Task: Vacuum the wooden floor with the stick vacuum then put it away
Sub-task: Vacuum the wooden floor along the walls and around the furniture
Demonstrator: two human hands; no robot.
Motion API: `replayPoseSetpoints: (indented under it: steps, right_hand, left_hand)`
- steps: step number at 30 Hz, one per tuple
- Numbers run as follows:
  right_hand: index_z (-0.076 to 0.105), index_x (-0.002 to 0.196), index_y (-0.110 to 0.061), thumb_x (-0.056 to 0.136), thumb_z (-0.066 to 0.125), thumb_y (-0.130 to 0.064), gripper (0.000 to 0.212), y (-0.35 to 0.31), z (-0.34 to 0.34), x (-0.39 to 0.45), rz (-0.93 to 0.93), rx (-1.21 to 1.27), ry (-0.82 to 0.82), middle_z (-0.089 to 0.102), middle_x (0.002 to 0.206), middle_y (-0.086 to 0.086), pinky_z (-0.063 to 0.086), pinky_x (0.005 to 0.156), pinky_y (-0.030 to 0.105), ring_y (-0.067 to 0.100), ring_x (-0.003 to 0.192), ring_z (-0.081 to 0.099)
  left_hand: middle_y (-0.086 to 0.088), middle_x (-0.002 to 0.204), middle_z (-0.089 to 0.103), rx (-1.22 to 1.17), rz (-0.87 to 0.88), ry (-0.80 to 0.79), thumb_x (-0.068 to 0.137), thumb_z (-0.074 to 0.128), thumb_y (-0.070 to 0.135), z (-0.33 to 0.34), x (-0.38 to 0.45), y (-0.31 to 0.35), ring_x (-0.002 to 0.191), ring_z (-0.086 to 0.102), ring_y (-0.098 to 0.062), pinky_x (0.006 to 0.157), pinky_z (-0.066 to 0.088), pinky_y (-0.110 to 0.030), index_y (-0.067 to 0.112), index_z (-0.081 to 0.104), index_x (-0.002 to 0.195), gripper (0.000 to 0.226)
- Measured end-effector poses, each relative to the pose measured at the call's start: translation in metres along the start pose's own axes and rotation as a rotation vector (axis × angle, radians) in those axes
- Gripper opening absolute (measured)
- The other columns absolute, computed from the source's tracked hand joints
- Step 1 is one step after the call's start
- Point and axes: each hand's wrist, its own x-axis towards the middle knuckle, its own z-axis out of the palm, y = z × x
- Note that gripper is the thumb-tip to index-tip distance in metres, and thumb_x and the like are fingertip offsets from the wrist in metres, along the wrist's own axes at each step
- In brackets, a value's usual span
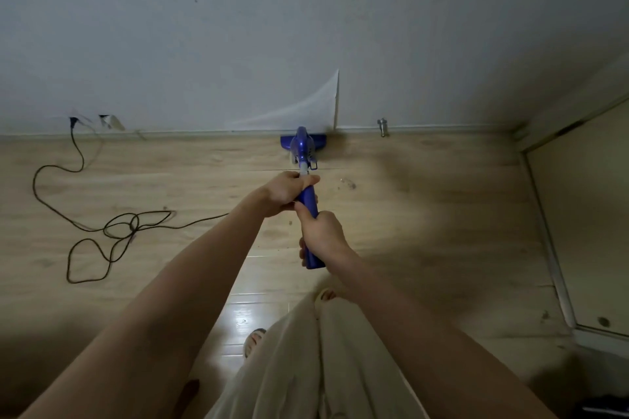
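A blue stick vacuum [304, 149] stands on the light wooden floor [425, 214], its head pressed against the skirting of the grey wall. The blue handle runs back toward me. My left hand [284, 192] grips the handle higher up, near the white joint. My right hand [321, 235] is wrapped around the handle's lower end, close to my body. A few dark specks of dirt [348, 183] lie on the boards just right of the handle.
A black power cord [112, 228] loops over the floor at left, up to a wall socket [73, 121]. Peeling wallpaper [326, 102] hangs above the vacuum head. A metal door stop [383, 126] sits by the skirting. A door [585, 224] stands at right.
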Motion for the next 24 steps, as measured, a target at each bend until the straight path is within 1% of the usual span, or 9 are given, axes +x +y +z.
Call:
replayPoseSetpoints:
  steps: [3,6,7,10,12,15,18,20,24]
  right_hand:
    - [0.050,0.089,-0.007,0.100,0.044,-0.046,0.041,0.008,-0.014,-0.009,0.000,-0.081,0.048,0.056,0.069,0.006,0.049,0.044,0.027,0.016,0.045,0.054]
    - [0.049,0.087,-0.010,0.099,0.044,-0.048,0.040,0.024,-0.034,-0.021,0.011,-0.205,0.107,0.056,0.070,0.004,0.045,0.042,0.025,0.015,0.048,0.054]
    - [0.047,0.084,-0.012,0.099,0.044,-0.048,0.040,0.029,-0.039,-0.028,0.012,-0.224,0.125,0.056,0.070,0.004,0.044,0.042,0.025,0.015,0.049,0.054]
    - [0.043,0.079,-0.015,0.100,0.043,-0.048,0.039,0.045,-0.046,-0.052,0.006,-0.230,0.157,0.054,0.068,0.003,0.044,0.044,0.026,0.014,0.048,0.051]
    - [0.043,0.080,-0.014,0.100,0.043,-0.047,0.038,0.054,-0.038,-0.072,0.020,-0.204,0.158,0.054,0.067,0.003,0.044,0.044,0.026,0.013,0.047,0.050]
    - [0.043,0.078,-0.014,0.100,0.042,-0.046,0.039,0.063,-0.017,-0.099,0.037,-0.170,0.180,0.054,0.066,0.003,0.042,0.040,0.023,0.012,0.044,0.050]
    - [0.044,0.076,-0.013,0.101,0.043,-0.044,0.039,0.066,0.006,-0.121,0.048,-0.119,0.199,0.054,0.065,0.003,0.037,0.035,0.018,0.011,0.040,0.050]
    - [0.045,0.077,-0.013,0.101,0.044,-0.042,0.038,0.066,0.022,-0.132,0.051,-0.076,0.189,0.054,0.066,0.003,0.036,0.033,0.015,0.009,0.038,0.049]
    - [0.048,0.084,-0.012,0.100,0.045,-0.041,0.034,0.065,0.052,-0.144,0.073,0.056,0.172,0.053,0.068,0.002,0.041,0.037,0.018,0.010,0.041,0.051]
  left_hand:
    - [-0.015,0.093,0.060,-0.027,-0.003,0.006,0.096,0.056,0.025,0.017,-0.001,-0.003,0.083,0.061,-0.021,0.078,0.055,-0.033,0.003,0.053,0.106,0.025]
    - [-0.018,0.096,0.056,-0.049,-0.013,-0.021,0.096,0.055,0.022,0.042,-0.004,-0.010,0.086,0.058,-0.025,0.087,0.053,-0.039,0.005,0.052,0.097,0.017]
    - [-0.017,0.095,0.056,-0.044,-0.008,-0.031,0.097,0.054,0.022,0.050,-0.007,-0.012,0.084,0.058,-0.024,0.084,0.054,-0.038,0.006,0.052,0.097,0.017]
    - [-0.013,0.087,0.058,0.033,-0.009,-0.068,0.096,0.055,0.025,0.068,-0.020,-0.019,0.068,0.060,-0.016,0.059,0.055,-0.024,0.000,0.052,0.105,0.026]
    - [-0.012,0.086,0.058,0.068,-0.027,-0.083,0.095,0.056,0.026,0.070,-0.031,-0.029,0.064,0.061,-0.014,0.053,0.051,-0.021,0.000,0.051,0.109,0.030]
    - [-0.014,0.093,0.062,0.086,-0.044,-0.120,0.095,0.058,0.026,0.065,-0.052,-0.046,0.071,0.063,-0.015,0.055,0.054,-0.021,0.002,0.053,0.106,0.027]
    - [-0.013,0.089,0.062,0.100,-0.059,-0.169,0.094,0.058,0.025,0.052,-0.073,-0.059,0.071,0.062,-0.014,0.056,0.054,-0.020,0.004,0.055,0.101,0.022]
    - [-0.014,0.091,0.061,0.116,-0.073,-0.201,0.092,0.060,0.026,0.040,-0.083,-0.064,0.075,0.062,-0.016,0.057,0.053,-0.021,0.003,0.055,0.104,0.026]
    - [-0.019,0.098,0.058,0.156,-0.113,-0.259,0.090,0.062,0.027,0.018,-0.097,-0.074,0.089,0.058,-0.024,0.074,0.056,-0.027,0.000,0.055,0.110,0.034]
